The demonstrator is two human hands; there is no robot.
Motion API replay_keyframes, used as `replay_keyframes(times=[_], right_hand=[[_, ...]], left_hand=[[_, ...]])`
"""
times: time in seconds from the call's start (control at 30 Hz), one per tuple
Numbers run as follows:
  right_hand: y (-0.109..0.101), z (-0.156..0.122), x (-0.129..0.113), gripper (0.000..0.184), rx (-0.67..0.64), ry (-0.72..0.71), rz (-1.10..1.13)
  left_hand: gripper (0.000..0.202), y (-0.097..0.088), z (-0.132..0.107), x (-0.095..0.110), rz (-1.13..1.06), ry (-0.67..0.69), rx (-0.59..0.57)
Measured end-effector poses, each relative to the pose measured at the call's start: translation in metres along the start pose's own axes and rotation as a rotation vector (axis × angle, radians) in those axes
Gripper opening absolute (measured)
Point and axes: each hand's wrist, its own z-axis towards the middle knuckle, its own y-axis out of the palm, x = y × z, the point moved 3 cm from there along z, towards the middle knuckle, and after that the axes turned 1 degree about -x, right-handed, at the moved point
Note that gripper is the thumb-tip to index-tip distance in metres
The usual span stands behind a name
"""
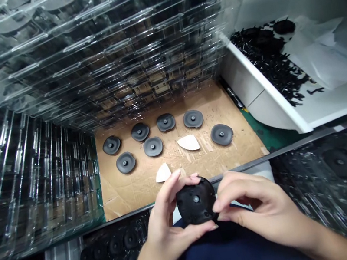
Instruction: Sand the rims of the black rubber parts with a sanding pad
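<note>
seven black discs (153, 146) on the cardboard (230, 156), one more disc (196, 201) held, two white wedges (189, 143)

Black round disc (196, 201); seven dark grey discs (153, 146) on brown cardboard (222, 104); two white wedge pieces (189, 143); white bin (272, 88).

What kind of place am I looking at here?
Most likely a factory assembly or inspection bench. Tall stacks of clear plastic trays surround a cardboard sheet with rows of black discs, a white bin holds small black parts, and both hands hold one disc.
</note>
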Motion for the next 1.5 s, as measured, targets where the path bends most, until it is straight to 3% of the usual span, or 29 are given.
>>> replay_keyframes(times=[0.23,0.47,0.77,0.97,1.1,1.3,1.5], right_hand=[[0.002,0.004,0.002,0.019,-0.048,0.053,-0.043],[0.003,0.013,0.003,0.010,-0.104,0.132,0.024],[0.008,0.020,0.010,0.009,-0.164,0.321,0.278],[0.012,0.017,0.014,0.006,-0.198,0.395,0.463],[0.011,0.010,0.019,0.008,-0.056,0.403,0.436],[0.003,-0.007,0.023,0.005,0.102,0.214,0.329],[-0.009,-0.030,0.017,0.021,0.204,0.009,0.007]], left_hand=[[0.090,-0.003,0.001,-0.004,-0.046,-0.040,-0.024],[0.090,-0.003,0.001,-0.008,-0.233,-0.318,-0.116],[0.088,0.000,0.001,-0.013,-0.429,-0.523,-0.201],[0.093,0.001,-0.003,-0.013,-0.382,-0.501,-0.181],[0.089,0.001,-0.004,-0.011,-0.296,-0.406,-0.125],[0.089,0.003,-0.007,-0.005,-0.197,-0.274,-0.036],[0.088,0.004,-0.014,0.005,-0.061,-0.153,0.009]])
